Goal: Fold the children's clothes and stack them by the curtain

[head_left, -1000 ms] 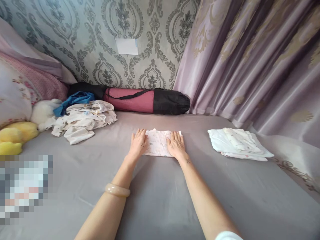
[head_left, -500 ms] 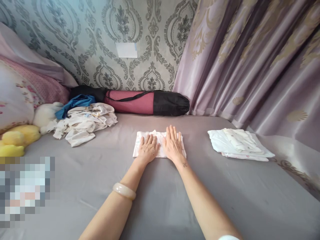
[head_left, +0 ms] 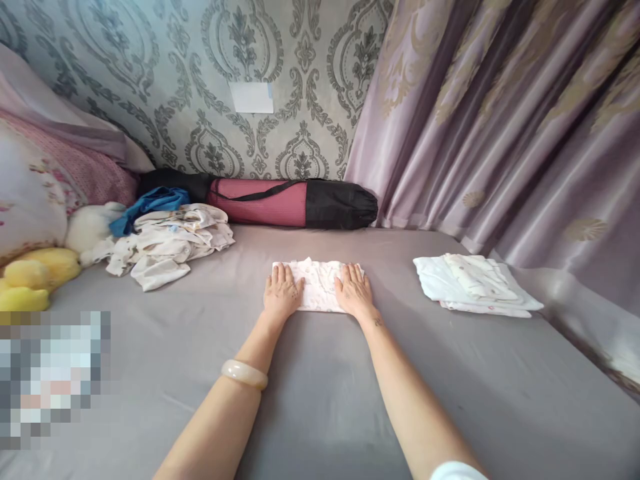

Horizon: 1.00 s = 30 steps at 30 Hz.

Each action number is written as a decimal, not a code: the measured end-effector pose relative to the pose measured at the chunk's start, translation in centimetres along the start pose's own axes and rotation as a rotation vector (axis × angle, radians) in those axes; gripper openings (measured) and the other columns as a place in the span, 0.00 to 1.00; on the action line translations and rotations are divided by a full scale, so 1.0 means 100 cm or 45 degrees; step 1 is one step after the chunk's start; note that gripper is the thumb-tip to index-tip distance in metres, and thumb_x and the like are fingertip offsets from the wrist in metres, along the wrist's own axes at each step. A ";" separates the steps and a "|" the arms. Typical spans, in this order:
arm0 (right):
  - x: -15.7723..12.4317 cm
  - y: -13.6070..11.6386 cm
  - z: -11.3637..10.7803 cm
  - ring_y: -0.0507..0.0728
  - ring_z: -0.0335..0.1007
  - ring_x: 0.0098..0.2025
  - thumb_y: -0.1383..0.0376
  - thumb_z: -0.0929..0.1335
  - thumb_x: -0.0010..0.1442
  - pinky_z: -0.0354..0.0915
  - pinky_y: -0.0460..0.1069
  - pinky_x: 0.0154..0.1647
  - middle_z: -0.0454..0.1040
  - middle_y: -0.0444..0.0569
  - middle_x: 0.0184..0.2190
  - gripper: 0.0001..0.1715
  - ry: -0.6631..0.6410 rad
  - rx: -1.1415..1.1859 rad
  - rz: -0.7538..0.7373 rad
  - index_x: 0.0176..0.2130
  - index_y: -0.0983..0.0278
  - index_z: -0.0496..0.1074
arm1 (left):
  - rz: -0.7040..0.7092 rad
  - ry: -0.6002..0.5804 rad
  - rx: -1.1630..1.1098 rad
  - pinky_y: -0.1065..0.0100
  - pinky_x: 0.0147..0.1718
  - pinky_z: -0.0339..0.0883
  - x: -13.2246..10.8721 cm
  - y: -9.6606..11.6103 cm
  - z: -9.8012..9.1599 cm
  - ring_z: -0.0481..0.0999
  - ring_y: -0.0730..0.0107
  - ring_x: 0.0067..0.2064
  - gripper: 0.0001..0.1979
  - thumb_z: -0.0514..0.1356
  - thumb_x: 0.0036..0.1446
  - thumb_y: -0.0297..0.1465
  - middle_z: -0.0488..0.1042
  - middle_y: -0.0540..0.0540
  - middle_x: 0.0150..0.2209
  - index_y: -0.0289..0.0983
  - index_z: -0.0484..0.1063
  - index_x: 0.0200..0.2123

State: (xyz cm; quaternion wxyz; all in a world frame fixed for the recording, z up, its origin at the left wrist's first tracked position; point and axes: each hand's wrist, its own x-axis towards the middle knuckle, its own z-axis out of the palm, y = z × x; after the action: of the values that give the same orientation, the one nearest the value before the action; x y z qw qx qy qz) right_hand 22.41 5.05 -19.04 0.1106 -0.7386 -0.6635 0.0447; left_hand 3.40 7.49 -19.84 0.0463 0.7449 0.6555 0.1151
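Observation:
A folded white cloth with a faint pink print lies flat on the grey sheet in front of me. On its left end rests my left hand, palm down, with a pale bangle on the forearm. My right hand lies palm down across the right end. Both hands have their fingers extended on the fabric, and the middle of the cloth shows between them. To the right sits a stack of folded white and pale blue clothes.
A loose heap of white clothes and a blue cloth are at the back left, near yellow plush toys. A pink and black rolled bag lies along the wall. Curtains hang at the right.
My hands have moved apart, the left one toward the left end of the cloth and the right one slightly right, uncovering the cloth's middle.

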 end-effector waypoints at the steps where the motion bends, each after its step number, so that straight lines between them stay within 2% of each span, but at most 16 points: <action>1: 0.001 0.002 0.001 0.63 0.39 0.71 0.57 0.53 0.68 0.41 0.59 0.68 0.48 0.58 0.69 0.34 -0.010 0.029 0.004 0.67 0.71 0.54 | -0.006 -0.008 -0.013 0.49 0.63 0.50 0.001 -0.001 0.000 0.50 0.47 0.69 0.32 0.43 0.66 0.41 0.51 0.28 0.67 0.24 0.57 0.64; 4: 0.007 0.009 -0.007 0.63 0.42 0.70 0.60 0.56 0.66 0.47 0.56 0.67 0.48 0.59 0.69 0.33 0.132 0.147 0.056 0.66 0.70 0.56 | -0.050 0.019 -0.113 0.53 0.63 0.52 0.004 -0.005 -0.005 0.53 0.50 0.68 0.30 0.44 0.66 0.40 0.54 0.29 0.67 0.25 0.58 0.63; 6: 0.014 0.018 -0.018 0.62 0.51 0.67 0.62 0.56 0.65 0.52 0.54 0.64 0.56 0.63 0.66 0.32 0.258 0.233 0.175 0.65 0.73 0.57 | -0.097 0.066 -0.209 0.58 0.61 0.56 0.008 -0.011 -0.012 0.59 0.54 0.66 0.28 0.44 0.66 0.38 0.58 0.29 0.65 0.26 0.59 0.63; 7: 0.016 0.023 -0.024 0.62 0.57 0.65 0.63 0.56 0.65 0.55 0.53 0.62 0.61 0.64 0.63 0.32 0.264 0.263 0.262 0.64 0.74 0.59 | -0.133 0.088 -0.250 0.60 0.59 0.59 0.009 -0.016 -0.016 0.62 0.55 0.64 0.27 0.44 0.66 0.37 0.61 0.29 0.64 0.27 0.60 0.62; 10: 0.021 0.041 -0.036 0.63 0.71 0.53 0.61 0.58 0.64 0.64 0.51 0.51 0.75 0.63 0.50 0.26 0.038 0.293 0.471 0.53 0.71 0.72 | -0.298 0.070 -0.326 0.62 0.52 0.65 0.013 -0.033 -0.029 0.72 0.55 0.56 0.24 0.48 0.64 0.36 0.71 0.30 0.56 0.29 0.65 0.58; 13: 0.021 0.050 -0.038 0.62 0.77 0.42 0.58 0.62 0.61 0.67 0.49 0.39 0.80 0.59 0.37 0.19 -0.149 0.295 0.500 0.38 0.65 0.78 | -0.423 -0.096 -0.367 0.63 0.45 0.68 0.013 -0.044 -0.041 0.77 0.53 0.49 0.20 0.52 0.61 0.38 0.77 0.33 0.47 0.32 0.72 0.48; 16: 0.019 0.049 -0.038 0.59 0.77 0.33 0.57 0.64 0.59 0.65 0.46 0.32 0.80 0.56 0.29 0.17 -0.214 0.314 0.499 0.31 0.64 0.78 | -0.443 -0.212 -0.370 0.66 0.38 0.67 0.013 -0.045 -0.047 0.78 0.54 0.45 0.16 0.54 0.58 0.39 0.80 0.35 0.40 0.34 0.76 0.37; 21: 0.020 0.046 -0.043 0.54 0.70 0.20 0.55 0.67 0.57 0.62 0.45 0.24 0.74 0.50 0.18 0.19 -0.359 0.430 0.570 0.24 0.65 0.75 | -0.433 -0.209 -0.399 0.70 0.29 0.62 0.012 -0.042 -0.044 0.78 0.59 0.37 0.14 0.57 0.54 0.40 0.78 0.40 0.31 0.35 0.74 0.30; 25: 0.017 0.047 -0.045 0.51 0.65 0.18 0.58 0.71 0.52 0.57 0.44 0.21 0.66 0.44 0.12 0.15 -0.367 0.552 0.559 0.21 0.66 0.72 | -0.459 -0.179 -0.621 0.70 0.25 0.58 0.012 -0.048 -0.037 0.74 0.62 0.29 0.13 0.61 0.48 0.41 0.72 0.46 0.22 0.35 0.71 0.25; 30: 0.011 0.042 -0.050 0.49 0.64 0.21 0.68 0.71 0.47 0.53 0.41 0.21 0.67 0.40 0.15 0.07 -0.262 0.731 0.474 0.21 0.65 0.70 | -0.442 -0.174 -0.933 0.72 0.21 0.53 0.012 -0.049 -0.034 0.67 0.69 0.21 0.14 0.63 0.44 0.42 0.63 0.53 0.14 0.36 0.67 0.22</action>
State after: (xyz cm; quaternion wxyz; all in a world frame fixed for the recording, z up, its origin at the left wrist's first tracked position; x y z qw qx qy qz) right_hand 27.68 5.19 -15.02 0.2363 -0.7773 -0.4855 0.3229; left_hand -1.97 9.07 -17.52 0.3707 0.5633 0.6826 0.2815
